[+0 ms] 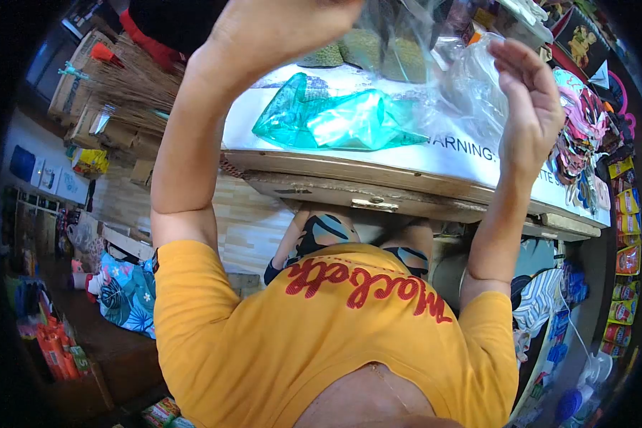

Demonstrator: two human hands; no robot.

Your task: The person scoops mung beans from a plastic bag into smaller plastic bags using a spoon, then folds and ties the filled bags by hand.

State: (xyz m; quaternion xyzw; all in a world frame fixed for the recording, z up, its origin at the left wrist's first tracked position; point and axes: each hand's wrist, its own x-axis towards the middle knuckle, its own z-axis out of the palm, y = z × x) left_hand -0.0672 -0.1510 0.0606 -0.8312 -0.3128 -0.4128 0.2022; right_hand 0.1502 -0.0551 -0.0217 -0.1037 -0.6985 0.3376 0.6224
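Note:
My left hand point(289, 25) is raised over the counter at the top, with its fingertips cut off by the frame edge; whether it grips anything is hidden. Thin clear plastic point(406, 39) hangs just right of it. My right hand point(531, 103) is up at the right, fingers loosely bent and thumb apart, beside a crumpled clear plastic bag point(474, 82); no firm grip shows. Between my arms, a green translucent plastic bag point(349, 121) lies on the white counter top point(464, 165). Behind it are greenish rounded items point(367, 53), partly covered by the plastic.
A bundle of thin brown sticks point(132, 82) lies at the upper left near cardboard point(85, 75). Colourful hair ties point(578, 128) sit at the counter's right end. Small packets point(628, 221) hang at the far right. The wooden counter edge point(364, 171) runs above my knees.

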